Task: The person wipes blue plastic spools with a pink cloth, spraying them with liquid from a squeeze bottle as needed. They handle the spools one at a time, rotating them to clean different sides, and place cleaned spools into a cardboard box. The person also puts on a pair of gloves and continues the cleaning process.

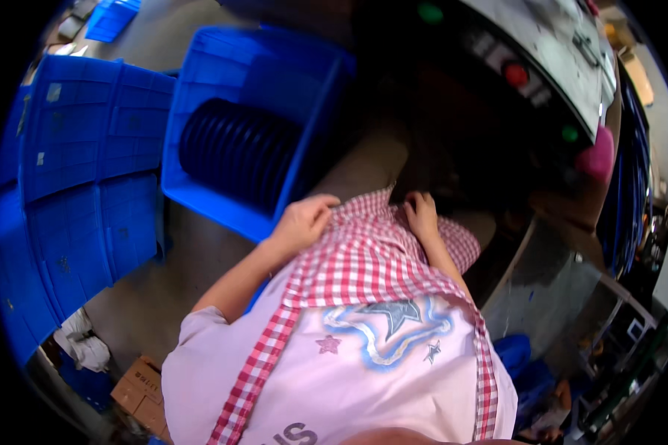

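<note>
I am wearing a red-and-white checked apron [371, 256] over a pale pink shirt, and its lower part lies across my lap. My left hand [304, 221] is closed, its thumb and fingers pinching the apron's left edge. At the apron's other side, my right hand [422, 215] has its fingers curled onto the cloth; its fingertips are partly hidden in the dark. Left of my left hand stands a blue plastic crate [223, 208], with a row of dark ribbed round pieces [237, 152] lying inside it.
Large blue crates [67, 148] are stacked on the left. Ahead to the right is a machine with a pale top [553, 44], a red button [515, 74] and green buttons. A pink object [597, 154] hangs at its corner. Cardboard boxes [139, 389] lie at lower left.
</note>
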`<state>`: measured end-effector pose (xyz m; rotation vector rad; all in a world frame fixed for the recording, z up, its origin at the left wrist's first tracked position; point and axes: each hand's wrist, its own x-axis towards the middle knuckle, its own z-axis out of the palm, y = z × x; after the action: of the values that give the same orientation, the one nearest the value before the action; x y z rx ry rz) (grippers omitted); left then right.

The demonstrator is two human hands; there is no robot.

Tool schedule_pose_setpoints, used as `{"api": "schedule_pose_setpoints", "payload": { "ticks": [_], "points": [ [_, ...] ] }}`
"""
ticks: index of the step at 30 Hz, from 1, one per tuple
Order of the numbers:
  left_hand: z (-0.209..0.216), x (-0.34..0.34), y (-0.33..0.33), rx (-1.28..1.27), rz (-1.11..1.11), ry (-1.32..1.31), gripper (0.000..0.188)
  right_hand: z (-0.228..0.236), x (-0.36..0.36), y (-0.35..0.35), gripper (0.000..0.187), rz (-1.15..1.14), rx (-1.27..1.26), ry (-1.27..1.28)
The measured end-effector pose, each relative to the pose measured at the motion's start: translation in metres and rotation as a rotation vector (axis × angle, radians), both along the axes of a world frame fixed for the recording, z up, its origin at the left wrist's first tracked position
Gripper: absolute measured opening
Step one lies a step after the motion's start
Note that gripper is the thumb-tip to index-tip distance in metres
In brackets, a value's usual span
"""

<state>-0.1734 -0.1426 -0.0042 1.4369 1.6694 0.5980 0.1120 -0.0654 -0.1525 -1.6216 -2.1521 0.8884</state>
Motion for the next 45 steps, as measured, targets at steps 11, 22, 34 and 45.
{"api": "schedule_pose_setpoints", "payload": {
  "ticks": [11, 22, 34, 45],
  "points": [
    [0.009, -0.017, 0.128, 0.401, -0.185, -0.034, 0.018, -0.086, 0.004, 0.018, 0.05, 0.307, -0.99, -0.081],
    [0.02, 0.007, 0.22, 0.343, -0.349, -0.114, 0.02, -0.072, 0.005, 0.173, 0.043, 0.057, -0.961, 0.085],
    [0.145, -0.053, 0.241, 0.897, -0.287, -0.082, 0.021, -0.08, -0.022, 0.149, 0.036, 0.021, -1.004, 0.147],
    [0.02, -0.024, 0.112, 0.245, -0.133, -0.267, 0.019, -0.006, -0.003, 0.111, 0.033, -0.191, -0.877, 0.401]
  ]
}}
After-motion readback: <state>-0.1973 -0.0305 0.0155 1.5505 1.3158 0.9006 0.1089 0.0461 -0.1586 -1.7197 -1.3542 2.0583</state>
